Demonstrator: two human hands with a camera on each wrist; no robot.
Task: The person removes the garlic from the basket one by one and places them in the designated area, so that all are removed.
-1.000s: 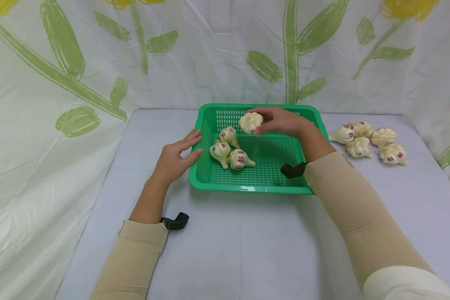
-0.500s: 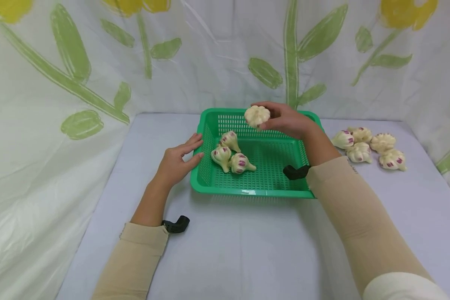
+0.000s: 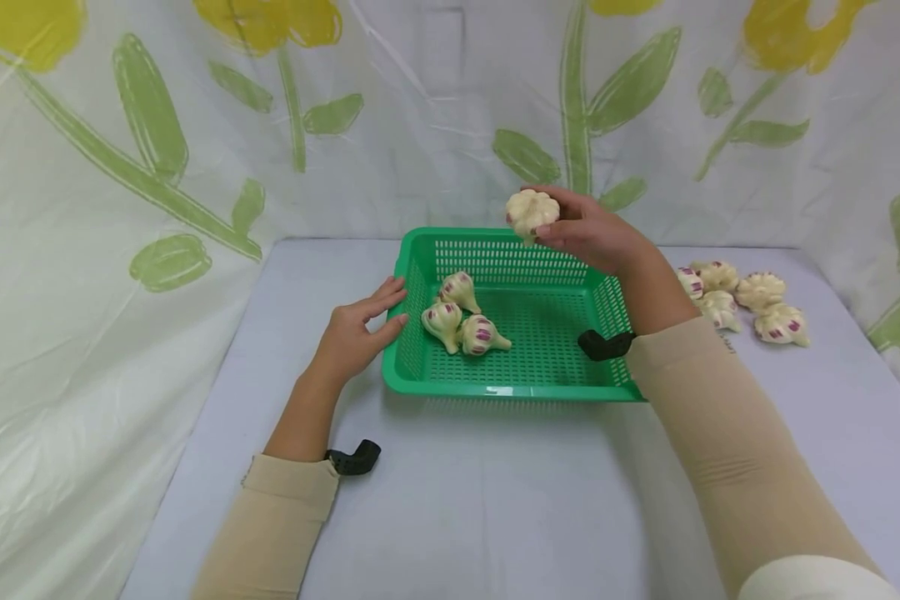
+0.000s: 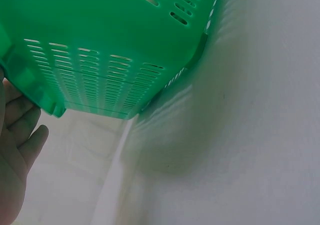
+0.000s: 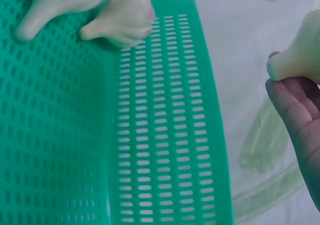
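My right hand (image 3: 598, 237) grips a cream garlic bulb (image 3: 531, 213) by its side, raised over the back rim of the green basket (image 3: 525, 392). In the right wrist view the held bulb (image 5: 300, 55) shows its stem end above my fingers, outside the basket wall. My left hand (image 3: 351, 337) rests at the basket's left rim with fingers nearly straight; the left wrist view shows its fingertips at the rim's outer side. Inside, at the left end, several purple-streaked garlic bulbs (image 3: 478, 334) lie huddled together.
Several more garlic bulbs (image 3: 782, 324) are grouped on the white table (image 3: 450, 500) right of the basket, partly hidden by my right forearm. Behind the table hangs a white curtain (image 3: 435, 158) with painted flowers.
With the garlic bulb in its grip, my right hand has risen from inside the basket toward the upper right, past the back rim. The left hand stays at the left rim.
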